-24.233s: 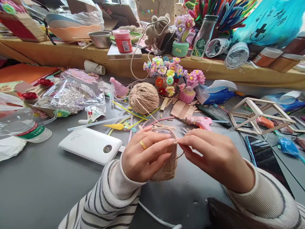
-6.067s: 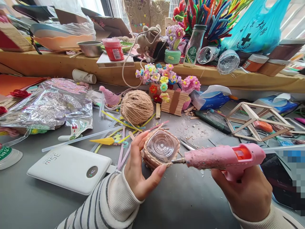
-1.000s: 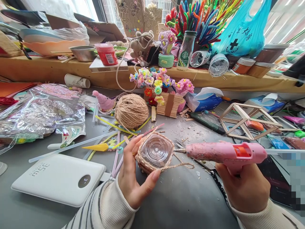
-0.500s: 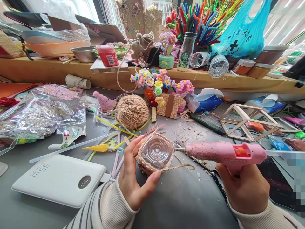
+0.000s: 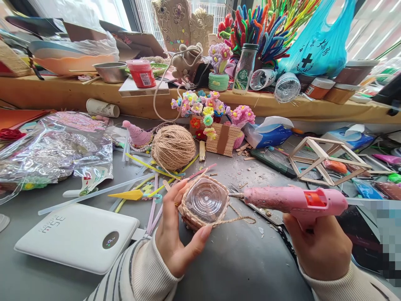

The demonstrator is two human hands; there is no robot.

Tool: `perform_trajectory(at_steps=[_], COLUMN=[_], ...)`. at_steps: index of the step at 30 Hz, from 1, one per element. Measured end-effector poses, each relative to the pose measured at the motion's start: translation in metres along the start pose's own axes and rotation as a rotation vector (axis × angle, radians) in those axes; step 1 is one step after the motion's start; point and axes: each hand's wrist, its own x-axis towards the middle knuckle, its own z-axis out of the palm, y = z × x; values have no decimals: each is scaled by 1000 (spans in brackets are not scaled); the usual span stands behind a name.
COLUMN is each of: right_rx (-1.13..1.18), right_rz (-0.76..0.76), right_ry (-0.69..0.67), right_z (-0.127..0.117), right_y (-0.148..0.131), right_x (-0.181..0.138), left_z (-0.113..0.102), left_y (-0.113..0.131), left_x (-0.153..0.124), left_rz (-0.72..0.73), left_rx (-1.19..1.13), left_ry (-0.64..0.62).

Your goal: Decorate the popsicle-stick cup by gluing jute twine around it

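Note:
My left hand (image 5: 175, 234) grips a small clear plastic cup (image 5: 206, 201), its ribbed bottom turned toward me and its side covered with wooden sticks and jute twine. A loose end of twine (image 5: 242, 218) trails off the cup to the right. My right hand (image 5: 319, 248) is wrapped round the grip of a pink hot glue gun (image 5: 294, 200). The gun's metal nozzle points left and sits just off the cup's right edge. A ball of jute twine (image 5: 173, 147) lies on the grey table (image 5: 244, 267) behind the cup.
A white power bank (image 5: 78, 236) lies at the left. Crinkled cellophane (image 5: 56, 144), pipe-cleaner flowers in a stick basket (image 5: 216, 125), a wooden stick frame (image 5: 326, 161), a tissue pack (image 5: 269, 129) and loose sticks surround the work spot. A cluttered wooden shelf (image 5: 188, 100) runs along the back.
Over the last second almost nothing moved; the glue gun's nozzle stays beside the cup. Earlier both hands were winding twine round the cup, then the right hand took up the glue gun.

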Motion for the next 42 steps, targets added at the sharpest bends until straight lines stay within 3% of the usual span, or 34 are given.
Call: perform_trajectory(at_steps=[20, 29, 35, 42], right_rx=[23, 131, 454, 503], right_rz=[8, 49, 382, 339], right_ry=[-66, 15, -264, -516], right_z=[0, 6, 8, 26], right_y=[-3, -11, -9, -3], right_x=[3, 17, 43, 62], left_z=[2, 1, 3, 5], left_y=[-3, -1, -1, -6], left_x=[-2, 3, 6, 8], left_rz=[-46, 12, 5, 17], left_rx=[-89, -110, -156, -199], left_ry=[9, -7, -11, -10])
